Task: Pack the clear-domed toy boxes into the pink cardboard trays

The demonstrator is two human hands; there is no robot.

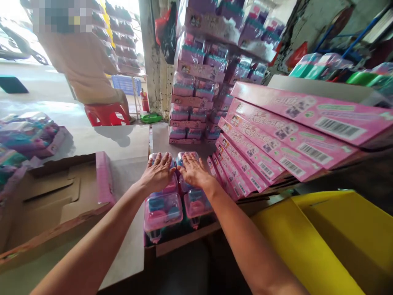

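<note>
Cluttered stockroom table [123, 143]: left hand [158, 172] and right hand [193, 170] lie flat, fingers spread, gripping nothing, on clear plastic toy packs [175, 205], beside stacked pink boxes [276, 143]

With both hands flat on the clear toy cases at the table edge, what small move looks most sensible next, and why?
Probably curl the fingers and grip the far pair. The left hand and right hand rest open, palms down, on the clear toy cases, gripping nothing. The cases sit in two rows at the table edge, beside the fanned pink boxes.
</note>
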